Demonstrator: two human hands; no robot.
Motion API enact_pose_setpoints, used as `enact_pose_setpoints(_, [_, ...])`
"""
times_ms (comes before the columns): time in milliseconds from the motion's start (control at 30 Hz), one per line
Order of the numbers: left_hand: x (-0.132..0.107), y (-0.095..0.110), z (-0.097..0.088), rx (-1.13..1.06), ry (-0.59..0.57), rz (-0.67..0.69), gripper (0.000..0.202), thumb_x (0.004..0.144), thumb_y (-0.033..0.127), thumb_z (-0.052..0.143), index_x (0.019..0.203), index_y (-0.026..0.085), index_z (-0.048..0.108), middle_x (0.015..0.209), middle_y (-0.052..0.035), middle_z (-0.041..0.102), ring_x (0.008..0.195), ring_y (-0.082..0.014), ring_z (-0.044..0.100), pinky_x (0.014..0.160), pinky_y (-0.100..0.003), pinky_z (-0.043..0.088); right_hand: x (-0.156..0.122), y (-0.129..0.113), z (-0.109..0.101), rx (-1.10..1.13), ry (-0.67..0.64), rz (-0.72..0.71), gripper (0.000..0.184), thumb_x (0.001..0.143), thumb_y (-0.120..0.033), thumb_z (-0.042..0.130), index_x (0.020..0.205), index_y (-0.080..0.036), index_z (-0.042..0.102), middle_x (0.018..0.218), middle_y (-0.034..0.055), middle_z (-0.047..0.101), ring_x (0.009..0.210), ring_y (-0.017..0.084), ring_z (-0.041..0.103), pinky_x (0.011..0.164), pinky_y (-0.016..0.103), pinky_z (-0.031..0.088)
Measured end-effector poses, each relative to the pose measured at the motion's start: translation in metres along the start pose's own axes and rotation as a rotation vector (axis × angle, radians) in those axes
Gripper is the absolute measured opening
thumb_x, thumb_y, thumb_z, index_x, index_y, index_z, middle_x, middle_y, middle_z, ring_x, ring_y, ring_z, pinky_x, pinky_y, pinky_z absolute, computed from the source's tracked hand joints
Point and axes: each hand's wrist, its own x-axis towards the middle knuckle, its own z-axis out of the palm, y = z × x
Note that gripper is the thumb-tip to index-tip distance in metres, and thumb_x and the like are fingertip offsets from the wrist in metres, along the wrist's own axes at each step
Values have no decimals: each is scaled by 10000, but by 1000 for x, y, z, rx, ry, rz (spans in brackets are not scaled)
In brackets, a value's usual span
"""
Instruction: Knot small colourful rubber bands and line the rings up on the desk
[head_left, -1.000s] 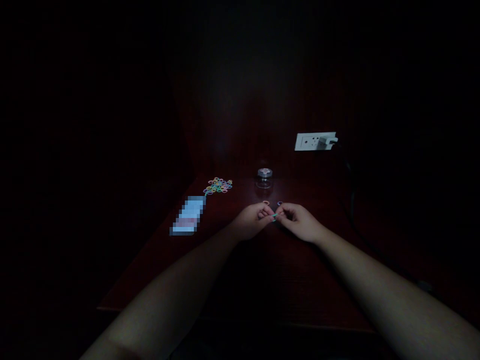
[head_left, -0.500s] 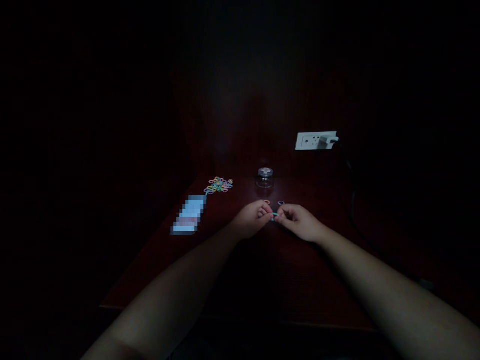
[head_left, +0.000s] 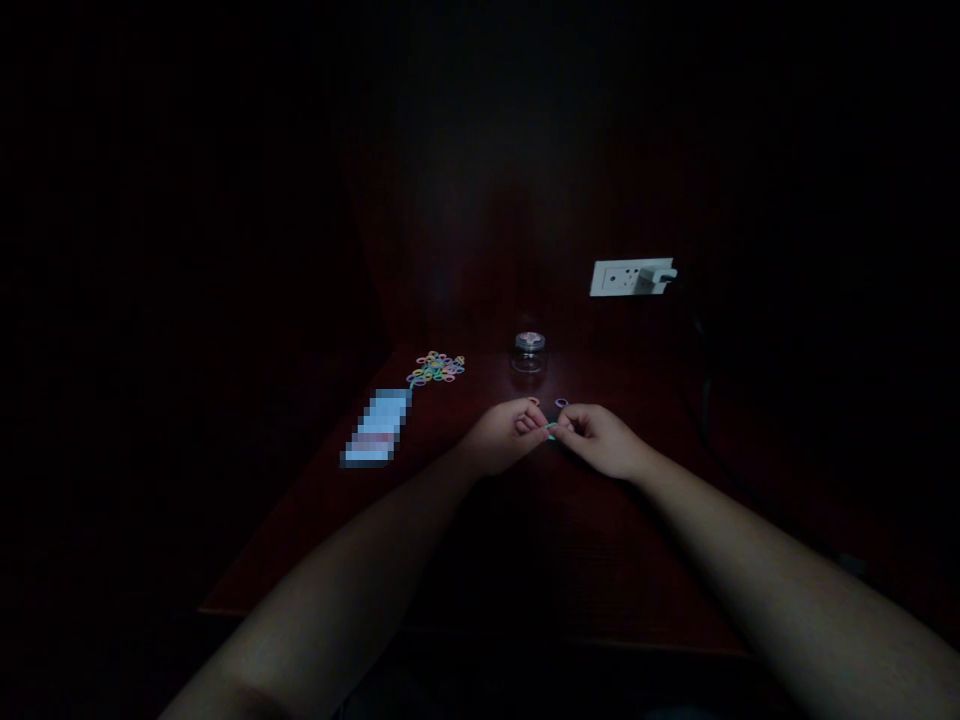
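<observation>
A small green hair tie (head_left: pixel 551 433) is pinched between my two hands, just above the dark red table (head_left: pixel 570 570). My left hand (head_left: pixel 506 436) grips it from the left with thumb and fingers closed. From the right, my right hand (head_left: pixel 600 440) holds the other side the same way, fingertips almost touching the left ones. Just beyond the hands lie an orange hair tie (head_left: pixel 533 401), partly hidden by the left fingers, and a purple hair tie (head_left: pixel 562 403). Behind them stands a small clear jar (head_left: pixel 529 355) with its lid on.
A pile of pastel hair ties (head_left: pixel 437 368) lies at the back left. In front of it is a phone (head_left: pixel 377 428) with a lit, blurred screen. A wall socket (head_left: pixel 632 277) at the right holds a plug, whose dark cable (head_left: pixel 706 400) runs down beside the table's right side.
My hands have drawn slightly closer together, and the green hair tie between them shows a little lower and less stretched. The view has shifted very slightly.
</observation>
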Motion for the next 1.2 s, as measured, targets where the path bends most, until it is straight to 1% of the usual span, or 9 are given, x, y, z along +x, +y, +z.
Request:
enact_pose_setpoints(100, [0,2,-1,25,-3,7,158,741,277,613,761,138,540,663,26,508,565,-57,432,537,-180,369,0,0,-1,-81,27,23,267,785,-354,530,596,-186,444,550,-38,412,511,99,364,485,223,283])
enact_pose_setpoints(200, [-1,3,-2,47,5,11,141,741,263,604,769,139,542,677,23,510,569,-57,434,532,-178,367,0,-1,0,-101,35,34,259,784,-338,520,587,-190,437,538,-36,419,505,102,366,479,223,276])
enact_pose_setpoints(400, [-1,-2,-3,8,26,3,146,735,238,612,792,129,532,699,17,515,574,-48,436,526,-167,366,1,0,1,-12,17,32,230,778,-317,498,597,-187,441,561,-37,398,515,100,358,485,222,287])
enact_pose_setpoints(567, [2,-8,-2,-30,58,14,159,731,223,624,822,121,544,710,9,536,593,-47,458,545,-164,378,1,6,1,42,15,-3,83,740,-209,479,672,-169,505,596,-34,431,550,100,379,513,217,308])
enact_pose_setpoints(633, [2,-7,-2,-24,62,16,168,724,221,632,833,117,558,715,3,550,600,-52,470,553,-169,384,0,5,1,79,0,-21,59,733,-199,493,705,-160,527,614,-29,455,560,100,392,525,218,320])
enact_pose_setpoints(733, [1,-4,-3,-1,49,8,178,721,223,637,849,110,587,721,-11,577,611,-62,491,564,-179,395,-1,1,3,165,-34,-23,89,753,-243,527,742,-156,538,613,-31,460,544,96,391,505,215,317])
enact_pose_setpoints(833, [0,1,-3,18,36,-4,165,729,230,631,836,107,605,718,-17,589,611,-69,500,562,-185,396,-1,-2,4,201,-33,-9,148,777,-292,539,709,-162,522,581,-39,435,525,94,381,491,214,309])
enact_pose_setpoints(1000, [-1,3,-4,28,20,-9,136,737,223,617,809,110,595,696,-1,565,599,-63,476,558,-181,387,-1,-2,2,155,-6,15,153,791,-291,531,708,-162,526,571,-40,440,521,95,395,493,214,314])
enact_pose_setpoints(1200, [0,-3,-5,1,54,1,149,739,237,616,816,114,582,699,4,544,601,-62,459,566,-179,386,1,4,0,101,21,35,184,830,-297,476,702,-169,510,578,-28,464,516,101,419,477,216,311])
